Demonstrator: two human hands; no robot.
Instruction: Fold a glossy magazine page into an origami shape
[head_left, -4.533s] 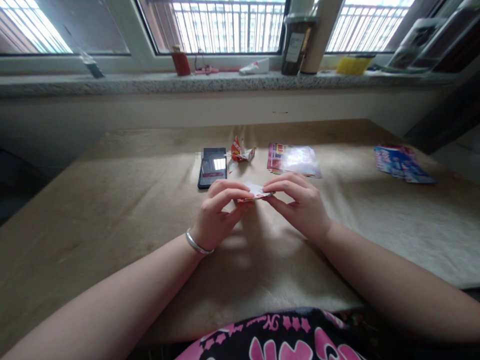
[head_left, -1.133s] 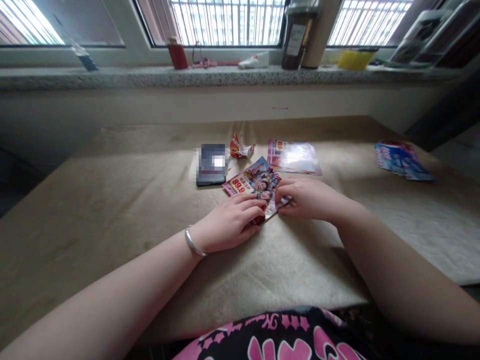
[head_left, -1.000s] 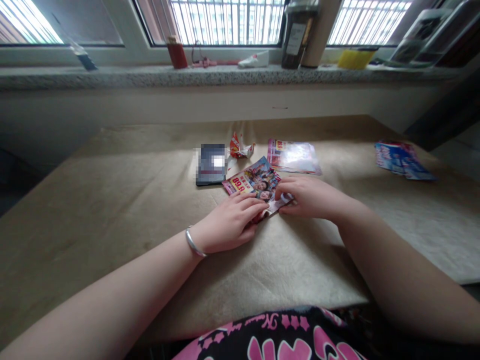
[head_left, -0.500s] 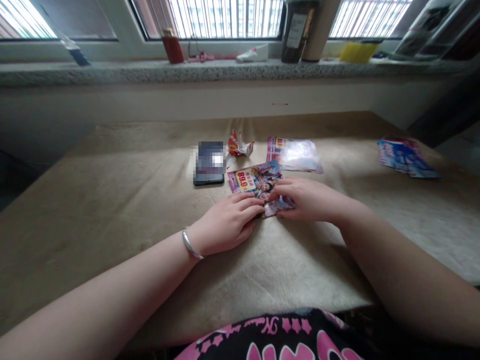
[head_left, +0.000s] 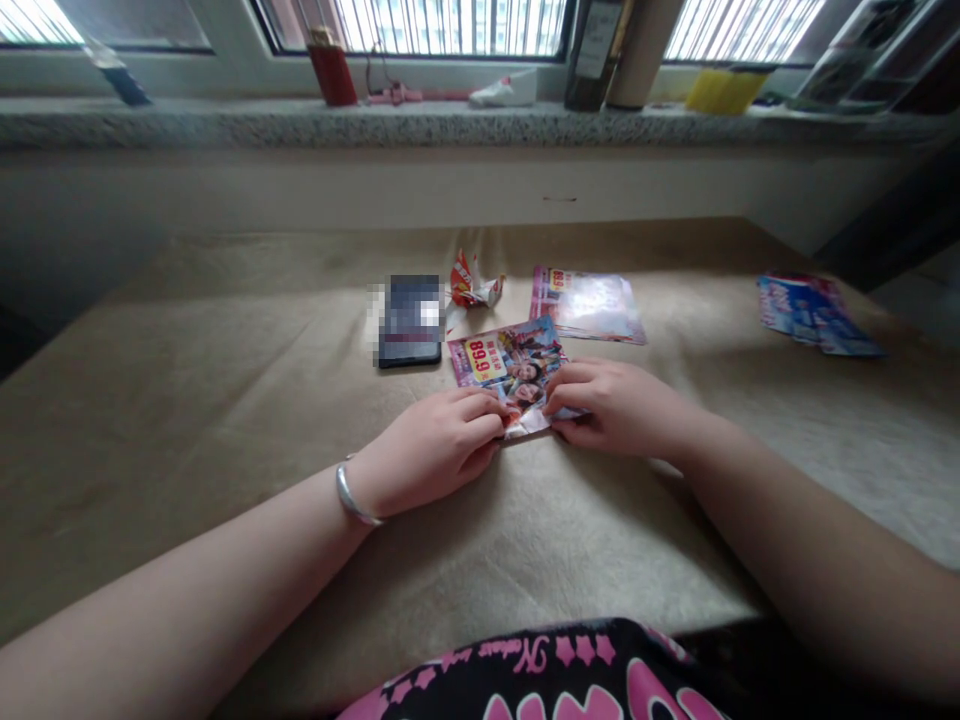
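A glossy printed flyer [head_left: 523, 368] with a yellow "89.9" price patch lies at a slant on the table in front of me. My left hand [head_left: 442, 440], with a silver bangle at the wrist, grips its lower left edge with bent fingers. At the flyer's right end, my right hand [head_left: 600, 405] has its fingertips on top and its thumb by the near edge. Between the two hands the lower edge of the paper shows a pale, creased strip. The left thumb is mostly hidden.
Beyond the flyer lie a dark phone [head_left: 411, 320], a folded red-and-white paper piece [head_left: 474, 282] and a stack of similar flyers [head_left: 592, 305]. Several blue leaflets [head_left: 817, 315] are fanned at the far right. Bottles and small items line the stone windowsill [head_left: 420, 125].
My left hand has slid left along the flyer's near edge, uncovering more of its lower part. The right hand stays at the right end. The view has tilted slightly down.
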